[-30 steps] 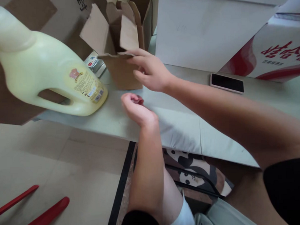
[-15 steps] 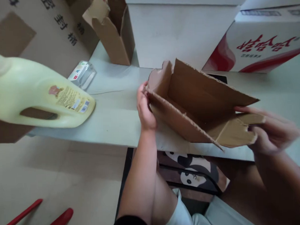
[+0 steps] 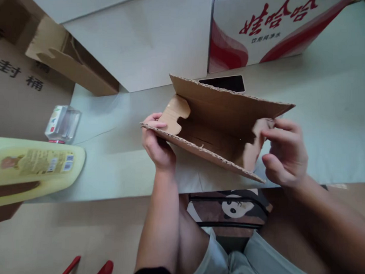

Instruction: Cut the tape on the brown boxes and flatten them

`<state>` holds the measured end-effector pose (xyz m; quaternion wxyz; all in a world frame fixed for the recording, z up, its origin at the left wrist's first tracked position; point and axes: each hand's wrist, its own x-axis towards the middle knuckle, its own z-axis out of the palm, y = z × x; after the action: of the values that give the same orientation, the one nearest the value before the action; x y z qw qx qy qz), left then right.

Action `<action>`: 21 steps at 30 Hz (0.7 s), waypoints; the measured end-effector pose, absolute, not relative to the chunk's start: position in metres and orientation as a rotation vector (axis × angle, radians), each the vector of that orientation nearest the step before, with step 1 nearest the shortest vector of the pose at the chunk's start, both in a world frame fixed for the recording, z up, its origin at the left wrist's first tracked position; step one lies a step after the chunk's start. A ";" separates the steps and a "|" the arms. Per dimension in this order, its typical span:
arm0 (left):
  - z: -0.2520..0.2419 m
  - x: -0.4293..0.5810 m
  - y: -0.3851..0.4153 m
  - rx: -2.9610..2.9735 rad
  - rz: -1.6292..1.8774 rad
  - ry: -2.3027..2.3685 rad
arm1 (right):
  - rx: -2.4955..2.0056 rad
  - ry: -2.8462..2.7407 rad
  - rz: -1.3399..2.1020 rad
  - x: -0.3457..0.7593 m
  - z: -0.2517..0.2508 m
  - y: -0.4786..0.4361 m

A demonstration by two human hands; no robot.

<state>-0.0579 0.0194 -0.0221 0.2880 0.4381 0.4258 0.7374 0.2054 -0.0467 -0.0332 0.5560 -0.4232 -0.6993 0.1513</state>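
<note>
An open brown cardboard box (image 3: 217, 107) with rough-cut edges is tilted between my hands at the front of the table. My left hand (image 3: 157, 144) grips its left end, the fingers over the notched left flap, which bends inward. At the other end, the fingers of my right hand (image 3: 286, 151) are hooked on the top of the notched right flap (image 3: 253, 148), which stands up and leans inward. The thumb of that hand is held apart from the flap. Inside the box I see only bare cardboard.
Behind the box are a phone (image 3: 225, 83), a white carton (image 3: 149, 38) and a red-and-white carton (image 3: 265, 30). To the left stand another brown box (image 3: 84, 64), a clear bottle (image 3: 64, 123) and a yellow jug (image 3: 48, 165). A panda-print item (image 3: 233, 209) lies below the table edge.
My view has turned rightward. The left flap has folded inward, and the right flap has swung from lying outward to standing up. My right hand has shifted its grip on it.
</note>
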 end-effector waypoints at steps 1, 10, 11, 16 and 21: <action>-0.022 -0.055 0.021 1.162 1.969 1.139 | -1.002 -1.694 0.312 0.208 -0.029 -0.049; -0.034 -0.049 0.024 1.351 1.895 1.269 | -1.079 -1.672 0.144 0.212 -0.024 -0.061; -0.036 -0.050 0.024 1.364 1.905 1.268 | -1.090 -1.646 0.131 0.212 -0.025 -0.062; -0.044 -0.056 0.025 1.467 1.991 1.295 | -0.844 -1.741 0.317 0.210 -0.025 -0.066; -0.045 -0.064 0.025 1.636 1.945 1.306 | -0.735 -1.689 0.520 0.203 -0.026 -0.071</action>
<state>-0.0638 0.0250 -0.0453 0.1416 0.5668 0.4523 0.6739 0.2028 -0.0712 -0.0261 0.5758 -0.3139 -0.7215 0.2222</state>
